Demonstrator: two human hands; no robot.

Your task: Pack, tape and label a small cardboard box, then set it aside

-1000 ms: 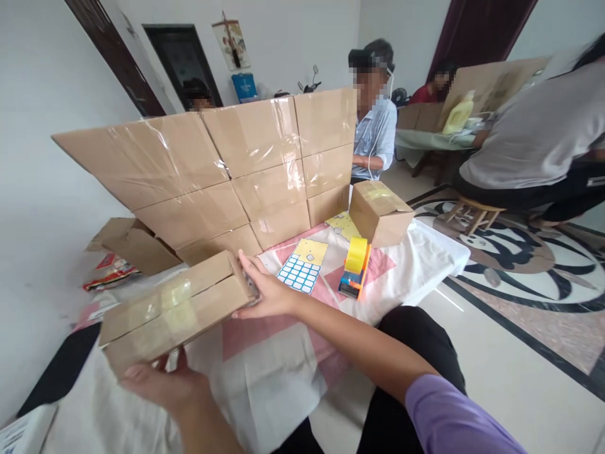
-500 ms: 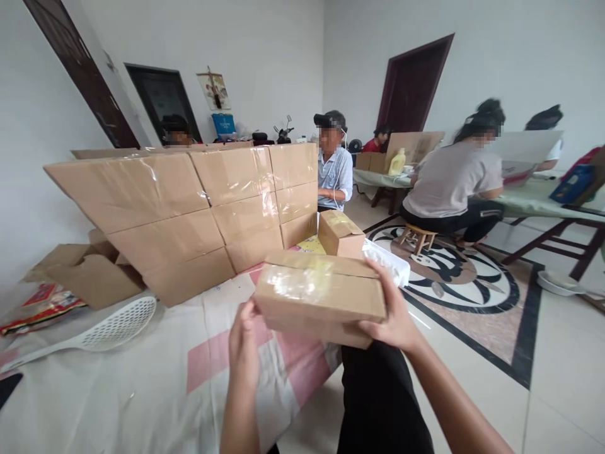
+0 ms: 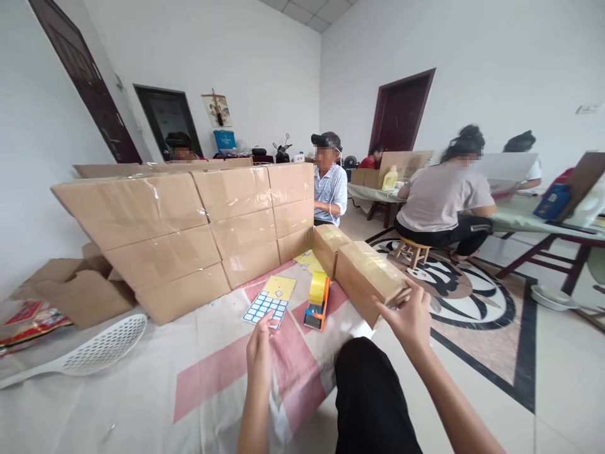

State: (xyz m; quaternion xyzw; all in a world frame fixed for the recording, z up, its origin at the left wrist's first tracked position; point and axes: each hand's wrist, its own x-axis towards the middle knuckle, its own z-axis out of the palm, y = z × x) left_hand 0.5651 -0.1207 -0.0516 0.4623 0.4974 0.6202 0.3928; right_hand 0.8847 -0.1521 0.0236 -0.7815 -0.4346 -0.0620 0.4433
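Room: looks like a home used as a makeshift workroom
Walls: white, dark doors, hanging picture
Floor: pale tiles, round inlaid pattern
Far end: motor scooter
Tables: cloth-covered, seated people, taped cardboard boxes

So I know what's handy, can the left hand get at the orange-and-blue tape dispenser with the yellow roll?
Likely yes: the left hand looks free, and the tape dispenser stands close by on the pink-and-white cloth, with nothing upright visible between them.
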